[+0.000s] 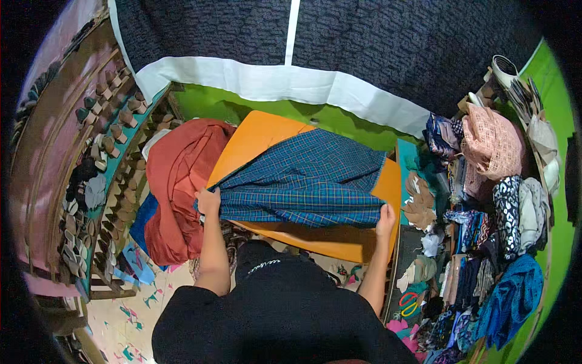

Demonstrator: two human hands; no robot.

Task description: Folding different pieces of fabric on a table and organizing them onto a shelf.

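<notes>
A blue-green plaid cloth (303, 176) is stretched between my two hands over an orange tabletop (257, 130). My left hand (208, 201) is closed on the cloth's near left corner, beside a heap of rust-red fabric (182, 164). At the other end, my right hand (385, 219) grips the near right corner close to the table's right edge. The near part of the cloth hangs in long folds between the hands. Its far part lies spread on the orange surface, with one raw edge at the right.
Shelves on the left carry rows of shoes (115, 130). On the right, a shelf holds stacked folded fabrics (467, 224), a pink knitted bundle (492, 142) and red-and-yellow-handled scissors (410, 303). A dark curtain (212, 30) hangs behind the table. Fabric scraps (130, 315) litter the floor.
</notes>
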